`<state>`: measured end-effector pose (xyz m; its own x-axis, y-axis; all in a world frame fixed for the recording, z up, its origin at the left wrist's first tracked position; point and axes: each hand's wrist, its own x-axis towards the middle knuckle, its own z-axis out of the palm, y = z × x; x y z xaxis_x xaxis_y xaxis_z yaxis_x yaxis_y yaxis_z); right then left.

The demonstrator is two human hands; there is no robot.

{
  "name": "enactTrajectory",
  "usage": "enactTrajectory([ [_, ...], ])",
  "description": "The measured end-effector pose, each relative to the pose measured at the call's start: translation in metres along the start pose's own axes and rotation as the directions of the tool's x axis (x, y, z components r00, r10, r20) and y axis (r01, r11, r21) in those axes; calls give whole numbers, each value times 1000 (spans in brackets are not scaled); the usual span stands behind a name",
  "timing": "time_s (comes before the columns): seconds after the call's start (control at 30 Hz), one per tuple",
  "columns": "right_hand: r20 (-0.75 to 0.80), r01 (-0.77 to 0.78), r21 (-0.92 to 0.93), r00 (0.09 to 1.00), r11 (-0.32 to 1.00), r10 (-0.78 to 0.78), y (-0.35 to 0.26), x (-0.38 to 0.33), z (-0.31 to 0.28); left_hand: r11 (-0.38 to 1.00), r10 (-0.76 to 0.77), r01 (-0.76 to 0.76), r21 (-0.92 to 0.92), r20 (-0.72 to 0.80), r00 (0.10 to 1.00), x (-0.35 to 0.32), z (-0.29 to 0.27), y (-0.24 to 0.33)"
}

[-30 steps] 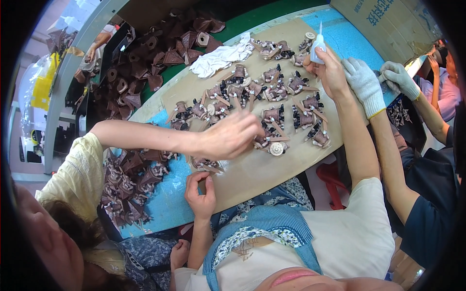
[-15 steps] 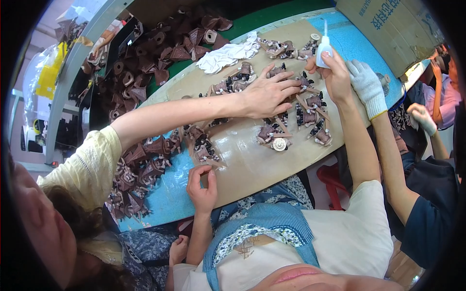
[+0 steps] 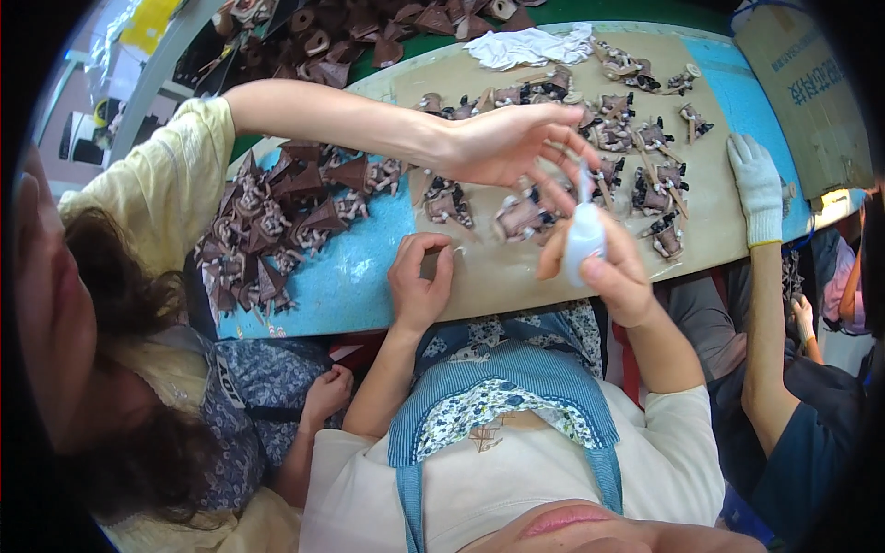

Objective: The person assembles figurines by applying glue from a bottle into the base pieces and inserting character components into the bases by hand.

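My right hand [image 3: 619,274] grips a small white squeeze bottle [image 3: 583,241] with a thin nozzle, held upright above the table's near side. My left hand [image 3: 419,281] rests at the near table edge, its fingers curled and the thumb close to the index finger; nothing shows in it. Between my hands, a blurred brown figurine [image 3: 524,217] lies below another person's bare hand [image 3: 516,147], whose fingers reach toward the nozzle. I cannot tell whether those fingers touch it. Several similar figurines [image 3: 656,189] with black legs and pale sticks lie beyond. Another figurine [image 3: 447,200] is nearest my left hand.
A pile of brown figurines [image 3: 277,217] covers the blue table part at left. A white cloth [image 3: 530,46] lies at the far edge, before many brown pieces [image 3: 369,37]. At right are another person's gloved hand [image 3: 758,189] and a cardboard box [image 3: 802,92].
My right hand has lowered the bottle from the far right toward the middle. The neighbour's bare hand has lifted and turned. The gloved hand now lies on the table. The view has shifted.
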<state>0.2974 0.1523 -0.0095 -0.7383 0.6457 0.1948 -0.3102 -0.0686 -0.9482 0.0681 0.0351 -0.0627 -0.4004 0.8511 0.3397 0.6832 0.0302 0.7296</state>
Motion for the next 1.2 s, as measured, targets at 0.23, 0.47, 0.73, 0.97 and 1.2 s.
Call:
enactTrajectory([
  [0.23, -31, 171, 171, 985, 970, -168, 33, 11, 40, 999, -17, 16, -34, -23, 1000, -9, -3, -4],
  [0.47, -440, 502, 92, 795, 860, -417, 91, 10, 59, 983, 8, -20, -182, -67, 998, -51, -7, 3],
  [0.73, -485, 536, -45, 726, 843, -487, 97, 3, 48, 985, 163, -167, 41, 89, 983, -76, -21, -1],
  [0.97, -391, 505, -175, 752, 845, -530, 95, -9, 42, 990, -112, 79, -118, -307, 945, -79, -3, -24],
  [1.2, -363, 191, -168, 900, 967, -241, 90, -13, 34, 991, 74, -91, -101, -155, 985, -62, -19, -5],
])
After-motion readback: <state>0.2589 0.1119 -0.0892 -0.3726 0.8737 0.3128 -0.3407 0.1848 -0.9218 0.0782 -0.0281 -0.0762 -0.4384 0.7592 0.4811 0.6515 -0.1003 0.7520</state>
